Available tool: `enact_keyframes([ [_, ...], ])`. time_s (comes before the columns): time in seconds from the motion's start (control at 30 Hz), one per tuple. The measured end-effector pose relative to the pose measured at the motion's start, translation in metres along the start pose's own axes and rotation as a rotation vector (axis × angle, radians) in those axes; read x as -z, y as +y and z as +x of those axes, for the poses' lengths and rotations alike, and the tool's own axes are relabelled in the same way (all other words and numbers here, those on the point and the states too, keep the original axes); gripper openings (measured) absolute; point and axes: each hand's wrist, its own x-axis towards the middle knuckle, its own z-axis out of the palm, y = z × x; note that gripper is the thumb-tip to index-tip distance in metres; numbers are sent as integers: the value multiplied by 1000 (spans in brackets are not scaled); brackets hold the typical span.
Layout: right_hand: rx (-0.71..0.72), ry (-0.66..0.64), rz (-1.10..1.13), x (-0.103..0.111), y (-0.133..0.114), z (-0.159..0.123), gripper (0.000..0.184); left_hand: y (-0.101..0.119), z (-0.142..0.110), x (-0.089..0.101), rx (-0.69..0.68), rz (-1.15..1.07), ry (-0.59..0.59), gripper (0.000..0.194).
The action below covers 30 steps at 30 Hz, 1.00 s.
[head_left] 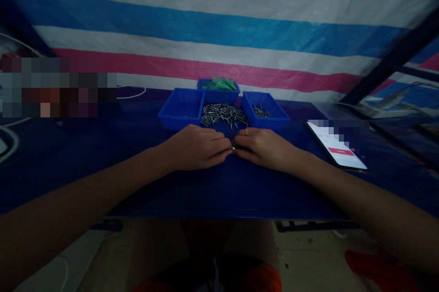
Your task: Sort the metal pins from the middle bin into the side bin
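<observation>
My left hand (202, 148) and my right hand (262, 146) meet fingertip to fingertip above the table, both closed in a pinch. A small shiny metal piece (232, 148) shows where the fingertips come together; most of it is hidden, and its exact kind cannot be made out. A ring (246, 132) is on a finger of my right hand. Just beyond the hands lies a loose pile of thin silver metal pins (224, 113), perhaps rivets or small screws.
Around the pile stand a blue bin (180, 121) at left, a blue bin (270, 123) holding some metal pins at right, and a blue bin (219, 96) with green packets (222, 83) behind. A lit phone (338, 146) lies right on the blue table (219, 196). A striped sheet (219, 22) hangs behind.
</observation>
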Motion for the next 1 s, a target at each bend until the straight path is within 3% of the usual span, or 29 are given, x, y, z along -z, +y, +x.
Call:
enact_keyframes([
  [0.27,-59,32,-22,2,1,0,19,-3,1,0,90,-3,-70,22],
  [0.43,-83,81,7,2,3,-1,19,-7,2,-2,171,-4,-180,18],
  [0.77,101,153,108,9,-7,-3,27,-8,2,-2,162,-51,-261,16],
  [1.0,98,177,93,10,-7,-3,28,-6,2,-1,127,-49,-245,17],
])
